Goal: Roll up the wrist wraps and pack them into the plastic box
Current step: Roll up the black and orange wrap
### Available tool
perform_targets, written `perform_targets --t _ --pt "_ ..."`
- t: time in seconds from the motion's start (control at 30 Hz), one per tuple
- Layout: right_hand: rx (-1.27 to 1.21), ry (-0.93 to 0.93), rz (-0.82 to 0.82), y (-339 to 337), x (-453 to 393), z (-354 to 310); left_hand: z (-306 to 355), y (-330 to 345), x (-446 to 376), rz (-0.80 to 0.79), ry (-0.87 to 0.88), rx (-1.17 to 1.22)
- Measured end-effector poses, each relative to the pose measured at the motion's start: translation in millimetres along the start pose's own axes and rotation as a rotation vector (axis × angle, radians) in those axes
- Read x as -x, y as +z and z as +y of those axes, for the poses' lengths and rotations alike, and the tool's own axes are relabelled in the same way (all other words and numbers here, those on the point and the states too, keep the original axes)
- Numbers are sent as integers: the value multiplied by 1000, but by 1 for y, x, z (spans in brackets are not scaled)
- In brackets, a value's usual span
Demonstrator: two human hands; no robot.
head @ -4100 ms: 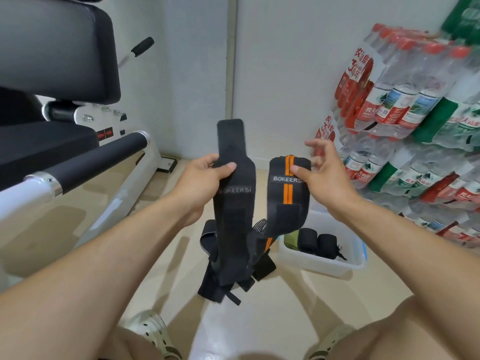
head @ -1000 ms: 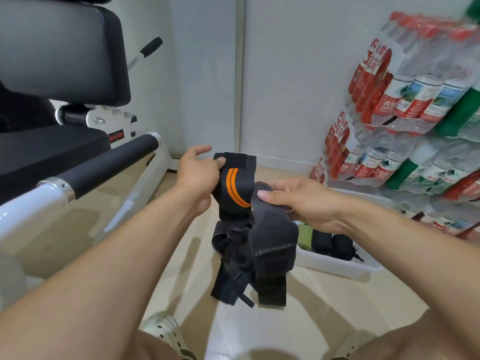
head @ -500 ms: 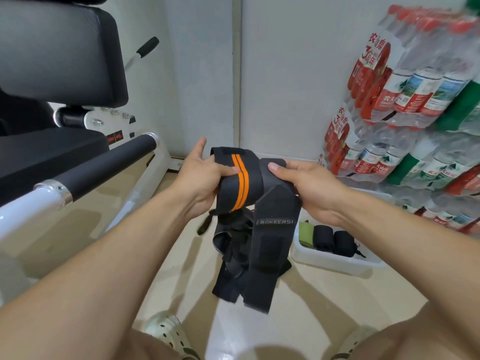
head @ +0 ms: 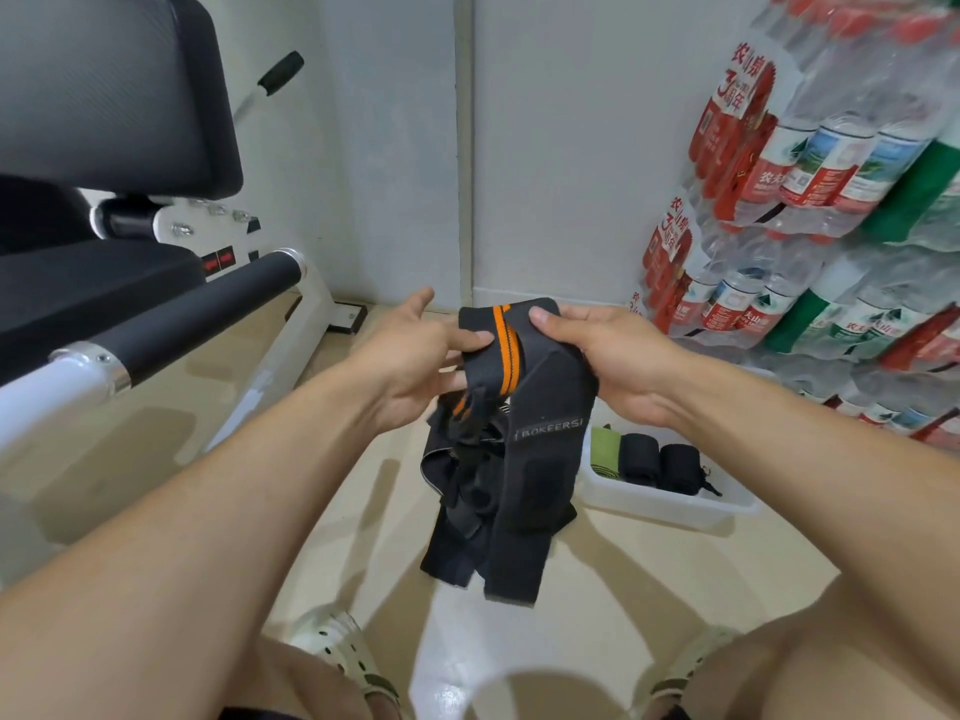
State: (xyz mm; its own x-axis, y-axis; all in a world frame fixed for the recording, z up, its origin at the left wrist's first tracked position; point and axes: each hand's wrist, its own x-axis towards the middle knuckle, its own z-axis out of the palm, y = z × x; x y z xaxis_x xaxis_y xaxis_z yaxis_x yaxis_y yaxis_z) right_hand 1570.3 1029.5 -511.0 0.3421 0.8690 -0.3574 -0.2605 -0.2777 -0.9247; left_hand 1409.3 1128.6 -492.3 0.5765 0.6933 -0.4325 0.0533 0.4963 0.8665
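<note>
A black wrist wrap with an orange stripe [head: 506, 350] hangs between my two hands above the floor. My left hand [head: 415, 363] pinches its left edge between thumb and fingers. My right hand [head: 605, 358] grips its top right part, thumb on the front. Its plain black tail, printed BOKEERSI [head: 540, 459], drapes down in front. More loose black wraps [head: 462, 491] dangle behind it; what holds them is hidden. The white plastic box [head: 670, 506] sits on the floor to the right, holding a green roll [head: 605, 452] and two black rolls [head: 660, 462].
A black padded gym bench [head: 104, 96] with a white frame and a black foam roller [head: 202, 309] fills the left. Shrink-wrapped packs of water bottles [head: 810, 200] are stacked against the wall on the right. My knees and white sandals [head: 343, 652] frame the beige floor below.
The wrap's orange-striped part has turned further toward my right hand, and my left thumb and fingers now pinch its left edge. Both hands stay at about the same height.
</note>
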Motion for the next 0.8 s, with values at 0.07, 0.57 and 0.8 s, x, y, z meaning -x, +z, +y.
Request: perform_targets --t 0.07,0.57,0.8 --pt "35 -6 -30 0 1 -1 -1 -1 0 12 12 -45" --pt "-11 2 -31 21 13 12 -6 4 -6 243 260 132" --pt "-94 -12 26 29 12 14 -6 14 1 242 270 179"
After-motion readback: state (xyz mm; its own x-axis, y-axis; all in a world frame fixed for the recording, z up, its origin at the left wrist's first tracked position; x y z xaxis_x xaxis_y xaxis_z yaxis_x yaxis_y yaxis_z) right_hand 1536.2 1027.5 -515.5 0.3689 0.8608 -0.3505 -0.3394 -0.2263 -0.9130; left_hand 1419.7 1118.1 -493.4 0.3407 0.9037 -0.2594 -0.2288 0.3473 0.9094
